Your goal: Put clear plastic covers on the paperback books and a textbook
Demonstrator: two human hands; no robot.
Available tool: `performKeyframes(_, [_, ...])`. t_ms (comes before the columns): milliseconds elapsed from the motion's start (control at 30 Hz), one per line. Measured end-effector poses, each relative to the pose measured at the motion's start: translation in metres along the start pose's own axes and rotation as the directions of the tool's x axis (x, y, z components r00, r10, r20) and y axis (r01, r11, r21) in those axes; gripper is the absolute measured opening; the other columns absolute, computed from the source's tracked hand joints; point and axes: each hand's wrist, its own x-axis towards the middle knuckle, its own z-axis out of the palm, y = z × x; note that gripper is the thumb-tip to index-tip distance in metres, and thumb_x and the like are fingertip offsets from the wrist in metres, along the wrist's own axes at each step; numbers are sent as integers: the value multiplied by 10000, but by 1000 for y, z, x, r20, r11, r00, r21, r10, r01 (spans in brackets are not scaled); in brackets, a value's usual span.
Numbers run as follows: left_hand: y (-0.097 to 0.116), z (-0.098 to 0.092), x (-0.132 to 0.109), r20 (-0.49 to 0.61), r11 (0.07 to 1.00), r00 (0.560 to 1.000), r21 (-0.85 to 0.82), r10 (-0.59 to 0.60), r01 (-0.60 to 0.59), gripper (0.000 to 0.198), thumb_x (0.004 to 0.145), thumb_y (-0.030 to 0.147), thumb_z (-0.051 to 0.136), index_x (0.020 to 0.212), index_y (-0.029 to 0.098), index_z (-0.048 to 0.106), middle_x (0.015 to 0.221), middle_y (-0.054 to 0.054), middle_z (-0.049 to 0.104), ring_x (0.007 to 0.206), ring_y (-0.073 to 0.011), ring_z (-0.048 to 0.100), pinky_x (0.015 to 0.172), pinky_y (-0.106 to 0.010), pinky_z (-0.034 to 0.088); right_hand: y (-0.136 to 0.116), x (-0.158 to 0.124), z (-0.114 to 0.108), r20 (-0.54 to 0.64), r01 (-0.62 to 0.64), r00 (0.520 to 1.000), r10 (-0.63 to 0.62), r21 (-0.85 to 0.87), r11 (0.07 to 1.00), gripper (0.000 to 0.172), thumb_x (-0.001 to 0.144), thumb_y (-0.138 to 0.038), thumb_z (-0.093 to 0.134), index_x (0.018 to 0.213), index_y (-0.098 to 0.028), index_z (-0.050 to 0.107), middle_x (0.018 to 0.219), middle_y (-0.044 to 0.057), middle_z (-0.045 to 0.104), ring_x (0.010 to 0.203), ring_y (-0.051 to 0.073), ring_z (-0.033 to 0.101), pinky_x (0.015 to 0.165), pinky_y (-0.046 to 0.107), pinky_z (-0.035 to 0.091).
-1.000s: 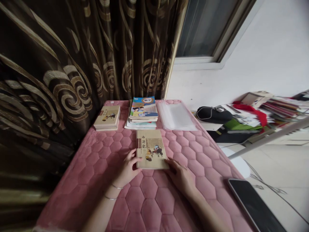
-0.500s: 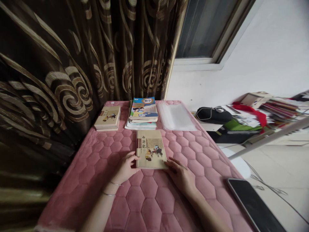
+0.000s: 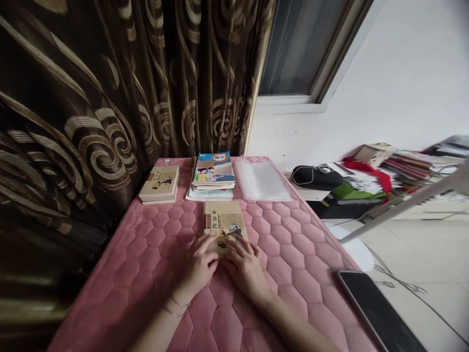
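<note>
A beige paperback book with a picture cover lies flat in the middle of the pink quilted table top. My left hand rests on its near left corner, fingers stretched out over the edge. My right hand lies on the near right part of the cover, fingers spread flat. Both hands meet over the book's near edge and hide it. Neither hand grips anything.
At the far edge lie a beige book stack, a stack of colourful schoolbooks and clear plastic sleeves. A dark tablet lies at the near right. A brown patterned curtain hangs left. Cluttered books and a black pouch lie right.
Both hands slid inward from the book's near corners onto its cover and now touch each other. The view shifted slightly, and the book stays flat in place.
</note>
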Motion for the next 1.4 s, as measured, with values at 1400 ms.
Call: performKeyframes(1400, [4,-8,9,95,997,995,70,34,-41,150,770,85,645,712,223,658,919,2,669,1001,-192,543,938,-440,337,11,-4,4,-41,68,997,-68,1,998,82,875,-247,610,889,-289,679,1207,-10,667,1212,252,505,936,423,323])
